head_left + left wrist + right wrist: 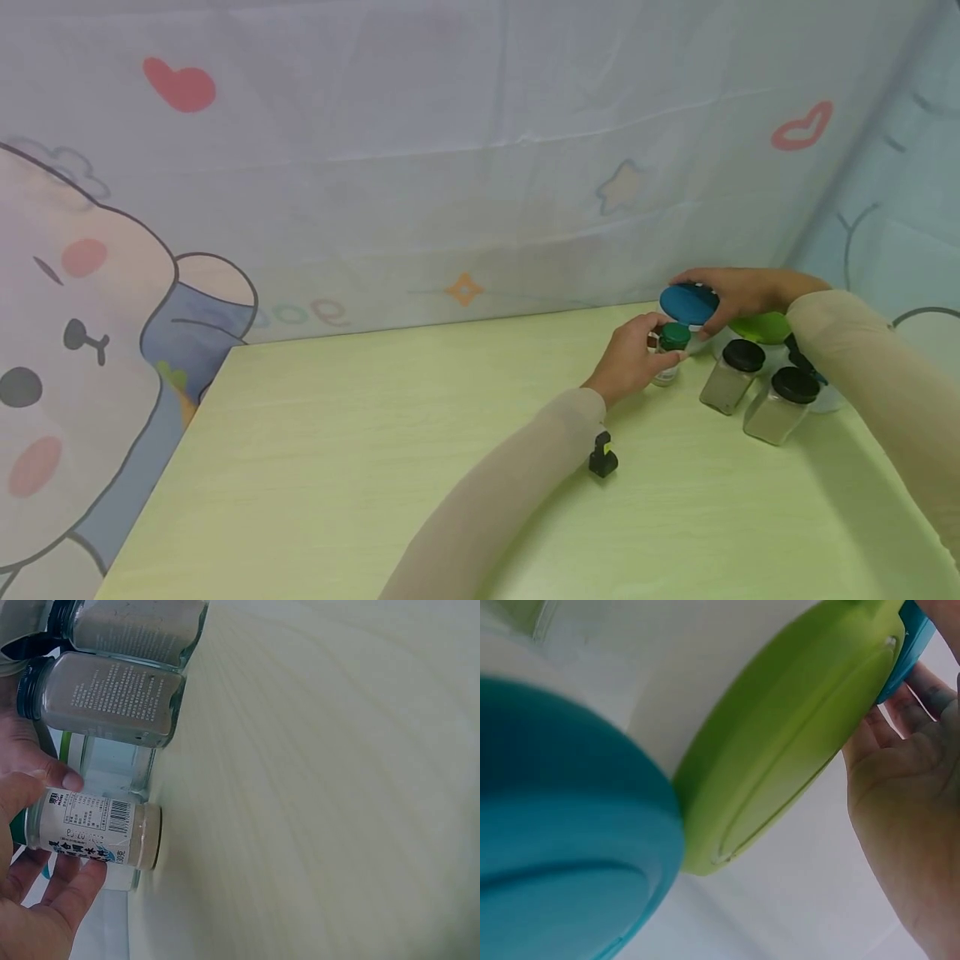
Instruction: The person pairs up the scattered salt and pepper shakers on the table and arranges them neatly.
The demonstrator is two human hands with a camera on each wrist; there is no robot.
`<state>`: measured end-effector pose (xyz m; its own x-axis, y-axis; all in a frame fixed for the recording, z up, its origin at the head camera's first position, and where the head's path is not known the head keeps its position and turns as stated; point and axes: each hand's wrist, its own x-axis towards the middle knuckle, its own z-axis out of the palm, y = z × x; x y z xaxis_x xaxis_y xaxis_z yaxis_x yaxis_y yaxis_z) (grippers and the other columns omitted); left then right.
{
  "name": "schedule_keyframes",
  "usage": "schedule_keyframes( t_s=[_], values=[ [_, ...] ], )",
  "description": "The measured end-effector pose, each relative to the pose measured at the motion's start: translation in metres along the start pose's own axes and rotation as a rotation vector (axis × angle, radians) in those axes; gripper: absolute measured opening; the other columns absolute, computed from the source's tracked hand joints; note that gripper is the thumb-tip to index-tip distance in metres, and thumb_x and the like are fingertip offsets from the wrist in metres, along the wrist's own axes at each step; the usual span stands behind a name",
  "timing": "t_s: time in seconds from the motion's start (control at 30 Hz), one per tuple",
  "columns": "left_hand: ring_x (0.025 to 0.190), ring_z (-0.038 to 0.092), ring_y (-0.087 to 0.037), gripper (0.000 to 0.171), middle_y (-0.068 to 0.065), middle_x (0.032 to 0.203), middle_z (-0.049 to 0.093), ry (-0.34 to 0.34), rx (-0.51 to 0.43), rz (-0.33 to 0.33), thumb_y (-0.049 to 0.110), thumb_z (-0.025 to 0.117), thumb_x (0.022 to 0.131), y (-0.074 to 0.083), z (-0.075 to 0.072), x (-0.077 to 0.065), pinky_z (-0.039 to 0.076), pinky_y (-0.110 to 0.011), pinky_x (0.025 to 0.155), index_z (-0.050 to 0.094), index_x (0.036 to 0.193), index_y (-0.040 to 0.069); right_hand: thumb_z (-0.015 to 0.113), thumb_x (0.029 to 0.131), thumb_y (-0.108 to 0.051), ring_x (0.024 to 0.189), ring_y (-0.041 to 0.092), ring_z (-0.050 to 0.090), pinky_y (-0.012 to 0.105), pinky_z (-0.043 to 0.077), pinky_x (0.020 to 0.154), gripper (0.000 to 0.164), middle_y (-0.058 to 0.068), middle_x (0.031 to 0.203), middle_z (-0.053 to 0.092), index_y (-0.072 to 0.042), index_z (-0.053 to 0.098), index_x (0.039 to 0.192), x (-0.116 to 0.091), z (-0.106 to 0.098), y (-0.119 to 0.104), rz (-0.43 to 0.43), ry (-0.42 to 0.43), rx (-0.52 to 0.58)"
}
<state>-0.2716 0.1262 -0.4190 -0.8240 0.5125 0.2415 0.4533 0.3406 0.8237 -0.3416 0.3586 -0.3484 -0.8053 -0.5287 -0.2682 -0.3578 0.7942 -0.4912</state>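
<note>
My left hand (632, 360) grips a small seasoning jar (665, 372) with a green lid. In the left wrist view, the jar (90, 829) shows a white printed label with a barcode, and thumb and fingers lie on either side of it. Just behind it, my right hand (742, 292) holds a clear container by its round blue lid (688, 305), fingers spread over the rim. A container with a green lid (761, 327) stands under the right wrist; in the right wrist view that green lid (787, 742) lies between the held lid and another blue lid (562, 832).
Two square jars with black lids, one jar (727, 385) nearer the left hand and another jar (780, 408) farther right, stand on the pale table (360, 433). A small black object (603, 456) appears beside the left cuff. A printed cloth (420, 150) hangs behind the table.
</note>
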Motion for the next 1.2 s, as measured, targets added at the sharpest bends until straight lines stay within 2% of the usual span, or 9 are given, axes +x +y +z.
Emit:
schedule_keyframes(
  t_s=[0.57,0.8,1.03,1.2],
  values=[
    [0.098,0.061,-0.005,0.033,0.004,0.115,0.063,0.003,0.024,0.011,0.022,0.075,0.094,0.0008,0.0003,0.0017,0.049,-0.009,0.080,0.062,0.123,0.013,0.087,0.080,-0.015,0.120,0.038,0.052,0.047,0.052,0.090,0.087,0.026,0.149,0.039,-0.003,0.036,0.151,0.0012,0.0013,0.0071,-0.002,0.014,0.065],
    [0.100,0.062,-0.006,0.033,0.003,0.117,0.063,0.006,0.006,0.015,0.021,0.074,0.095,-0.0002,-0.0005,0.0021,0.050,-0.010,0.081,0.062,0.124,0.013,0.087,0.081,-0.022,0.123,0.041,0.051,0.051,0.052,0.092,0.091,0.028,0.149,0.038,-0.003,0.034,0.151,0.0016,0.0000,0.0040,-0.004,0.022,0.035],
    [0.100,0.062,-0.006,0.033,0.001,0.117,0.063,-0.002,0.005,0.025,0.019,0.074,0.095,-0.0006,-0.0005,0.0013,0.049,-0.009,0.082,0.062,0.124,0.011,0.089,0.079,-0.026,0.121,0.039,0.053,0.049,0.053,0.090,0.090,0.027,0.147,0.042,-0.002,0.037,0.149,0.0018,0.0002,0.0066,-0.012,0.033,-0.012],
    [0.100,0.061,-0.006,0.033,0.001,0.118,0.062,0.003,0.015,0.026,0.020,0.074,0.095,-0.0007,-0.0004,0.0005,0.049,-0.009,0.081,0.062,0.125,0.011,0.089,0.078,-0.025,0.119,0.038,0.054,0.047,0.053,0.089,0.089,0.026,0.146,0.043,-0.003,0.039,0.148,0.0014,0.0001,0.0064,-0.016,0.031,-0.006]
  ],
)
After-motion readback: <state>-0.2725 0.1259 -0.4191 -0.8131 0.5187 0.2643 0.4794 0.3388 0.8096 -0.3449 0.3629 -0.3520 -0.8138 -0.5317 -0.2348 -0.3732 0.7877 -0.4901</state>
